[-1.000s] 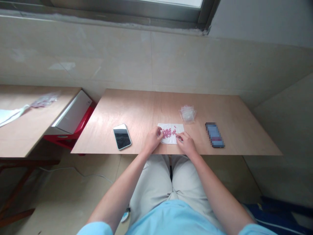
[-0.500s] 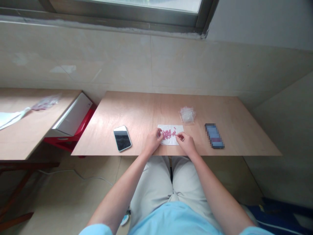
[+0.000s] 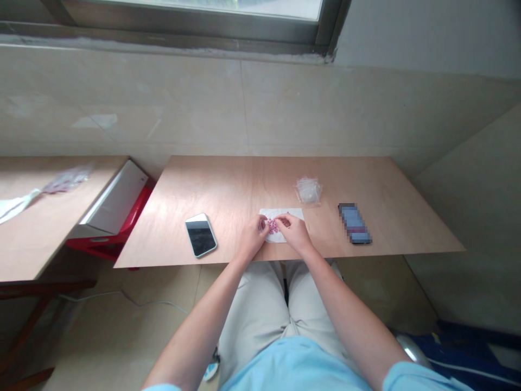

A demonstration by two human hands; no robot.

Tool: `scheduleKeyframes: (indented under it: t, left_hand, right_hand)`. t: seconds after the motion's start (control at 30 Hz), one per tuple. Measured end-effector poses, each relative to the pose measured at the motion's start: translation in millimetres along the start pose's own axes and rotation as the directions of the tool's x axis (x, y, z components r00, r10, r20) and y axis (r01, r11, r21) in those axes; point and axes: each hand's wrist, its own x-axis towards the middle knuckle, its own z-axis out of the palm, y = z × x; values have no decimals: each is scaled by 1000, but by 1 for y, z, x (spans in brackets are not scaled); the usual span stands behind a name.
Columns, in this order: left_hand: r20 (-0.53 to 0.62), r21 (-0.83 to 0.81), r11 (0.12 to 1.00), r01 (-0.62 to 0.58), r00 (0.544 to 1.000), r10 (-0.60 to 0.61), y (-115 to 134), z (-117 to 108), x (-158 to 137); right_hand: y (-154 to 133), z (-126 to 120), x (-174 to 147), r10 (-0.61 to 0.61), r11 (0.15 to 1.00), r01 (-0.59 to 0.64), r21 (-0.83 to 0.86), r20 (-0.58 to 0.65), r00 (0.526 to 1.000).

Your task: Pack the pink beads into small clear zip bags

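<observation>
In the head view, the small round pink beads [image 3: 273, 226] lie clustered on a white rectangular sheet [image 3: 278, 239] near the front edge of the pale wooden tabletop [image 3: 228, 184]. The left hand [image 3: 254, 232] is curled at the cluster's left side; the right hand [image 3: 293, 231] reaches over the sheet from the right, thumb and fingers drawn together at the beads. Whether either pinches a bead, I cannot tell.

The beads look light, hard and apt to roll, best held singly across their sides between fingertips. The sheet seems thin and easily dragged, so a light touch suits it.

The front edge runs just below the sheet, a likely place for spills. Beyond the sheet, bare wood stretches toward the wall; clear plastic bags [image 3: 308, 190] bound the far right, a white-rimmed phone [image 3: 201, 235] the left, and a pixelated dark phone [image 3: 355, 222] the right.
</observation>
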Motion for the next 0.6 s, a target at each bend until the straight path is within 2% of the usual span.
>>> scheduleKeyframes:
  t: [0.17, 0.27, 0.4, 0.53, 0.6]
  left_hand:
    - [-7, -10, 1000, -6, 1000, 6, 2, 0, 0]
    - [3, -4, 1000, -8, 1000, 8, 2, -1, 0]
    - [-1, 0, 1000, -10, 1000, 10, 4, -3, -1]
    - [-9, -50, 999, 16, 1000, -16, 4, -1, -1]
    - [-40, -150, 987, 58, 997, -65, 4, -1, 3]
  right_hand:
    - [35, -28, -11, -29, 975, 7, -222, -96, 995]
    - [47, -37, -18, -51, 956, 30, -291, -64, 997]
    - [50, -36, -23, -89, 949, 91, -301, 21, 996]
    - [50, -32, -24, -85, 945, 81, -316, 2, 996]
    - [51, -30, -23, -68, 945, 57, -323, -24, 997]
